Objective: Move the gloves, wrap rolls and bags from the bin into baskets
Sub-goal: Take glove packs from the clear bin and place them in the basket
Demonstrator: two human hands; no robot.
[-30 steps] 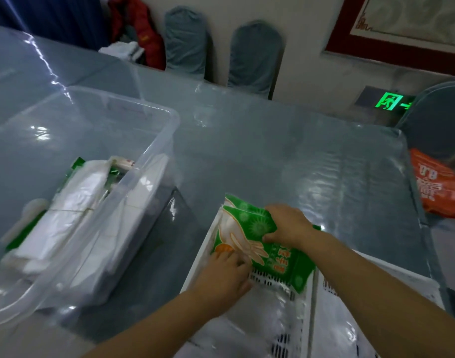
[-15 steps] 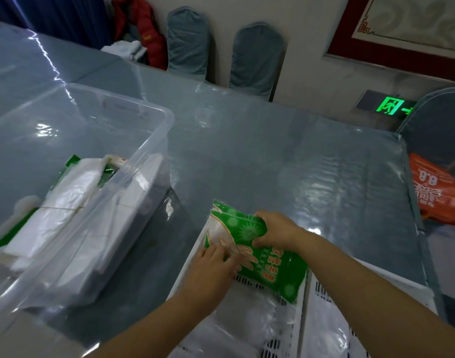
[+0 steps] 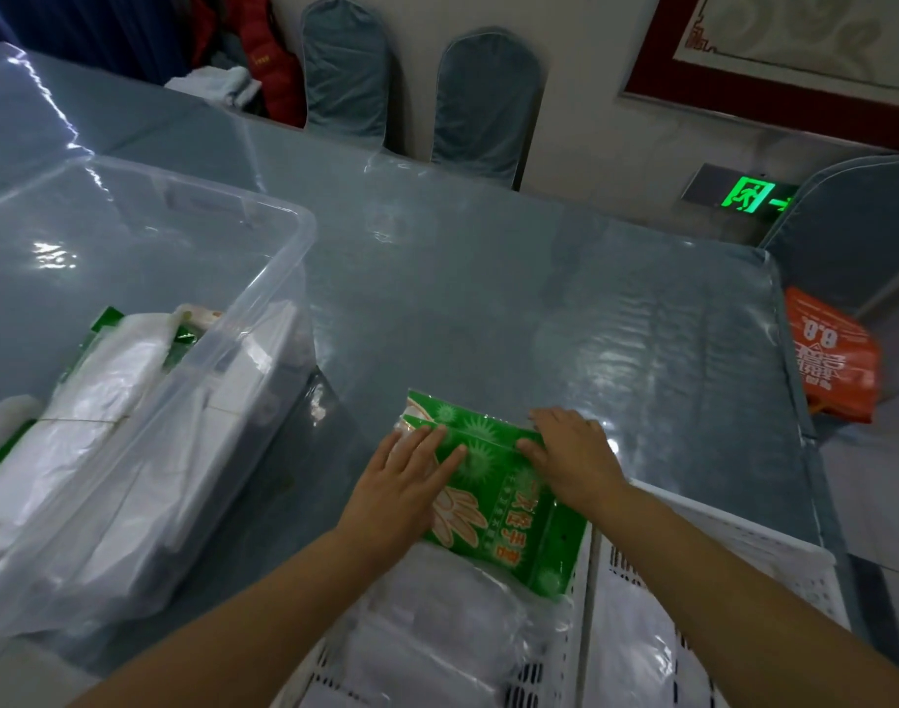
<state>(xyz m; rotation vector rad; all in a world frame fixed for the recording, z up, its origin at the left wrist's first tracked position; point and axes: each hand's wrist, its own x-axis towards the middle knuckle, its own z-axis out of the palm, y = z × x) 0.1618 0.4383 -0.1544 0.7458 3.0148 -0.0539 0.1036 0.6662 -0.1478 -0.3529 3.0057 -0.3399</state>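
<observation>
A green pack of disposable gloves (image 3: 493, 493) lies at the far end of a white slotted basket (image 3: 575, 605), its far edge sticking up over the basket's rim toward the table (image 3: 488, 298). The left hand (image 3: 401, 495) rests flat on the pack's near-left part, fingers straight and slightly spread, pressing down on it. The right hand (image 3: 572, 454) lies on the pack's right side with its fingers bent over the top edge and the thumb against the front face, so it grips that edge. Under and in front of the pack, the same basket holds clear, whitish plastic bags (image 3: 437, 636). A second white basket (image 3: 718, 564) stands just beside the first on the right, touching it along one wall, with another clear bag inside.

To the left on the table stands a large clear plastic bin (image 3: 263, 278). In it lie bundles of white plastic bags (image 3: 95, 401) and another green pack (image 3: 105, 319) partly covered by them; a white boxy shape presses against the bin's right wall, but what it is cannot be told.

The table is covered with a glossy clear sheet. Beyond it stand two chairs with grey-blue covers (image 3: 416, 84), and an orange bag (image 3: 830, 355) with white printing hangs beside the table's right edge. A green exit sign (image 3: 748, 195) glows low on the wall.
</observation>
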